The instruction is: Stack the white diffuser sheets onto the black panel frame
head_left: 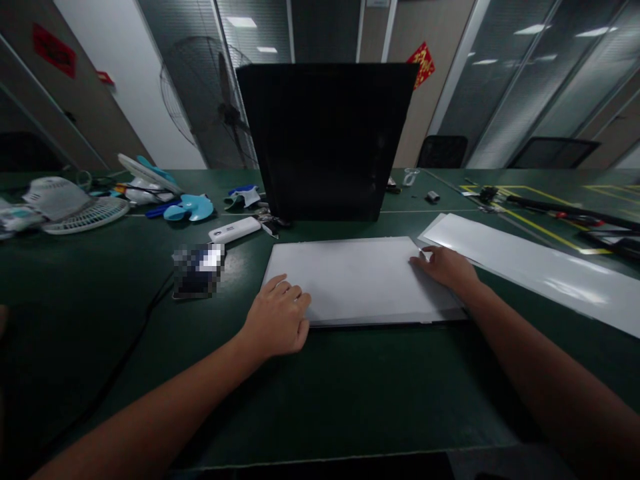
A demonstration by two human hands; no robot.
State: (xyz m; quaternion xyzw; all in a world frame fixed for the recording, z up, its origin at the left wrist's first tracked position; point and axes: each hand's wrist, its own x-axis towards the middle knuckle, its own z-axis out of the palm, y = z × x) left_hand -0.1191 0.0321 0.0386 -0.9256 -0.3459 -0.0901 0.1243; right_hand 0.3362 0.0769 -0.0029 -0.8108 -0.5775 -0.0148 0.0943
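My white panel (355,280) lies flat on the green table (380,387), in front of the dark screen (327,140). My left hand (279,313) rests palm down over its left end, loosely open, fingers a little bent. My right hand (445,267) is at the far right corner, thumb and forefinger narrow; I cannot tell whether they pinch the edge. White sheets (540,270) lie to the right, the power bank (235,230) to the left.
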